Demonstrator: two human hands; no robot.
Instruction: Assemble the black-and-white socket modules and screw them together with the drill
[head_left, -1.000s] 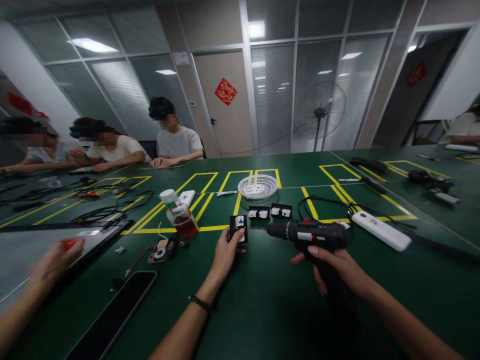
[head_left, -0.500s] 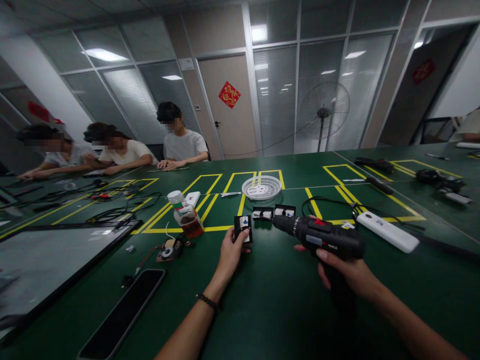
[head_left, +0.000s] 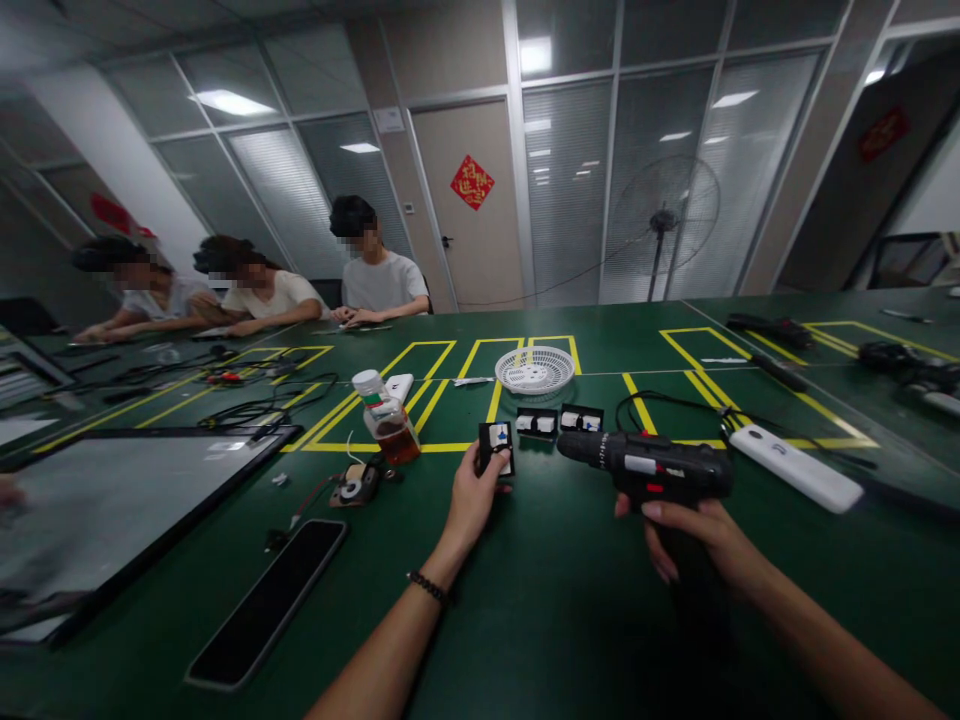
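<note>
My left hand (head_left: pixel 471 500) grips a small black square part (head_left: pixel 496 446) with a white and blue face, held upright on the green table (head_left: pixel 540 620). My right hand (head_left: pixel 697 540) is wrapped round the handle of a black cordless drill (head_left: pixel 649 465), whose nose points left toward the part, a short gap away. Just behind lie two more small black parts (head_left: pixel 559 420) with white inserts, and a white round fan grille (head_left: pixel 535 370).
A bottle of brown liquid (head_left: pixel 386 418), a small round component with wires (head_left: pixel 355 487), a dark phone (head_left: pixel 270 602) and a large framed panel (head_left: pixel 127 510) lie to the left. A white power strip (head_left: pixel 796 467) lies to the right. Three people sit at the far left; a standing fan (head_left: pixel 663 225) is behind.
The view has shifted right, so everything sits further right in frame. The drill dipped at 0.5 s and is level again. A co-worker's hand at the lower left has gone from sight.
</note>
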